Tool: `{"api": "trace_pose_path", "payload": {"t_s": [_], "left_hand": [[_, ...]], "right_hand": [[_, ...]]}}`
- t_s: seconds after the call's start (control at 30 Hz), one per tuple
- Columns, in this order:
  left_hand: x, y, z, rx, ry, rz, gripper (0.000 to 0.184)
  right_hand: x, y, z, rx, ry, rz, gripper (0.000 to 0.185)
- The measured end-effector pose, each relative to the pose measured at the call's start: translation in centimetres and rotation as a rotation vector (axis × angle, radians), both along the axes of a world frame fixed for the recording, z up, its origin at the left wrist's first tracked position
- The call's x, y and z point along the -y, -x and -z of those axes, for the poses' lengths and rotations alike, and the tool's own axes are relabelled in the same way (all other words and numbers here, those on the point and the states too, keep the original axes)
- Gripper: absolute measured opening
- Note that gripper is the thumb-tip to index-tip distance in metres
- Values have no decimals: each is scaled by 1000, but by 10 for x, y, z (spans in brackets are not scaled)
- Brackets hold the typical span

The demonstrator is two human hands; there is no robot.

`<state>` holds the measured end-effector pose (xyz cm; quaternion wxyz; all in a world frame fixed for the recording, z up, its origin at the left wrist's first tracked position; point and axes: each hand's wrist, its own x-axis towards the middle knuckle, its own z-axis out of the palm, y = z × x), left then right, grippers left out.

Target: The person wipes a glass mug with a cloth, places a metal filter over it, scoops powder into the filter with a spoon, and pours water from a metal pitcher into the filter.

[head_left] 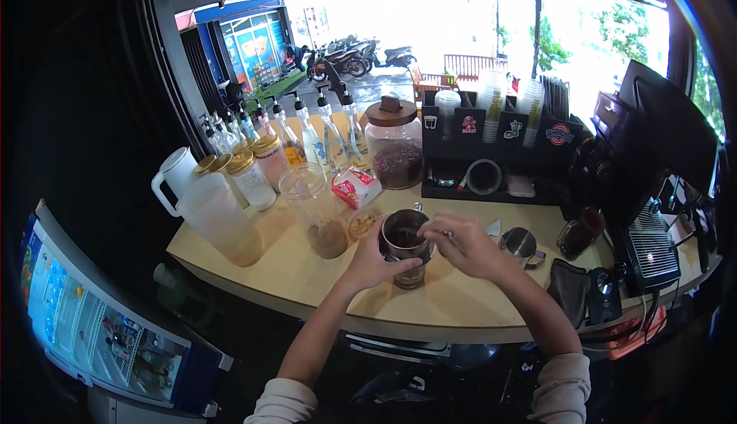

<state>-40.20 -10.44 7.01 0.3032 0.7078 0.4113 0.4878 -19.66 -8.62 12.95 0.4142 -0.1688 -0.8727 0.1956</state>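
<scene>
Cup [405,230]: dark-mouthed metal, polished wall, round rim, placed near the table's [322,286] front edge, directly before you. Below the metal, a glass-like base shows; whether it is one piece with the cup or separate, you cannot tell from here.

Left hand [374,261]: wrapped about the cup's side, thumb laid across the front; a grip that probably steadies the wall against the other hand's work.

Right hand [466,249]: fingertips drawn together over the rim's right side, as if pinching something slim; what that is, if anything, is hidden. The high wrist seems to suit reaching in from above.

Clear jar [325,228]: tall, smooth-walled, brown matter at the bottom; left of the cup, within easy reach.

Dish [364,223]: small, round, pale bits inside; between jar and cup.

Packet [356,188]: red and white, creased, lying behind the dish.

Pitcher [211,213]: cloudy, tapering, some brown liquid low down; farther left.

Large jar [395,151]: thick glass, wooden lid, dark contents; at the back, perhaps to spare the working space.

Pump bottles [311,136]: slender glass, black heads upright, ranked together, likely for quick access.

Rack [491,136]: black, boxy, stacked clear cups [492,105] standing in its slots.

Metal jug [520,246]: squat, shiny, handled, apart from your right hand.

Cloth [569,292]: dark, limp, rumpled, near the right end.
</scene>
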Motion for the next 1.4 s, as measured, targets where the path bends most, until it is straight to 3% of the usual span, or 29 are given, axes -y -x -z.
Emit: {"api": "trace_pose_path", "payload": {"t_s": [0.37, 0.47, 0.67, 0.73, 1.0, 1.07, 1.4], "left_hand": [[-5, 2, 1, 75, 41, 63, 78], [-9, 3, 1, 91, 30, 93, 78], [-12, 4, 1, 96, -13, 95, 79], [-12, 5, 0, 103, 6, 94, 78], [-17, 6, 10, 101, -43, 116, 76], [-17, 5, 10, 98, -43, 124, 76], [-16, 5, 12, 134, -39, 95, 74]], "right_hand": [[6, 5, -11, 116, 28, 189, 10], [11, 11, -12, 73, 168, 175, 8], [9, 17, -13, 146, 17, 286, 7], [15, 23, -7, 123, -29, 188, 7], [27, 23, -10, 117, 36, 301, 5], [26, 21, -13, 127, -142, 308, 5], [25, 37, -10, 146, -164, 377, 6]]}}
